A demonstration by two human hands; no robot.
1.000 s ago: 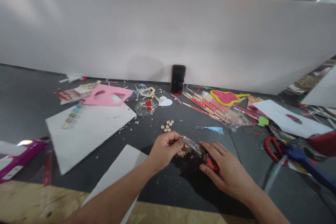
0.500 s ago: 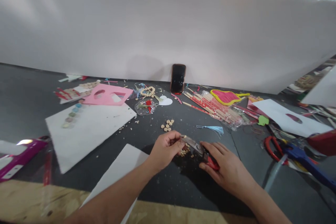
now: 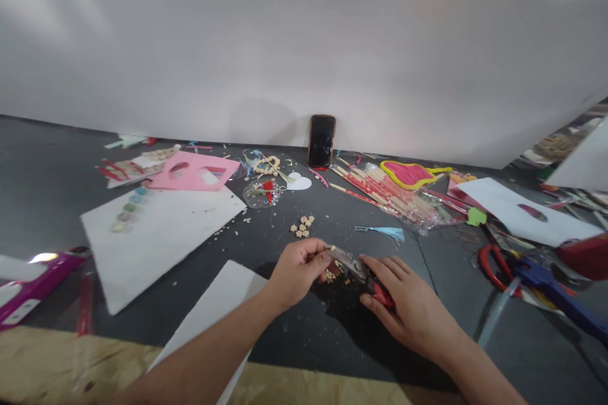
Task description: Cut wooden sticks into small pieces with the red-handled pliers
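Right hand (image 3: 408, 297) has red-handled pliers (image 3: 352, 263) gripped, between both hands, over the dark surface (image 3: 304, 348). Left hand (image 3: 299, 272) pinched closed at pliers' tip; can't tell on what. Small beads (image 3: 334, 274) just under pliers. Flower-shaped beads (image 3: 303, 226) beyond pliers, to their left; blue tassel (image 3: 386, 232) beyond, to their right.

Could slide in from the front edge, between the 2 forearms (image 3: 213, 345), over dark tabletop (image 3: 323, 345), right up to the pliers (image 3: 352, 264). Gets super cramped there, hemmed in by the left hand (image 3: 295, 273) and right hand (image 3: 406, 310), with tiny beads (image 3: 334, 273) just below. Heading farther back, could squeeze between the flower-shaped beads (image 3: 303, 226) on the left and the blue tassel (image 3: 387, 233) on the right. Then dead-ends at the upright phone (image 3: 322, 141) and white panel (image 3: 190, 57). Off to the right, would totally snag on the blue-handled tool (image 3: 553, 291).
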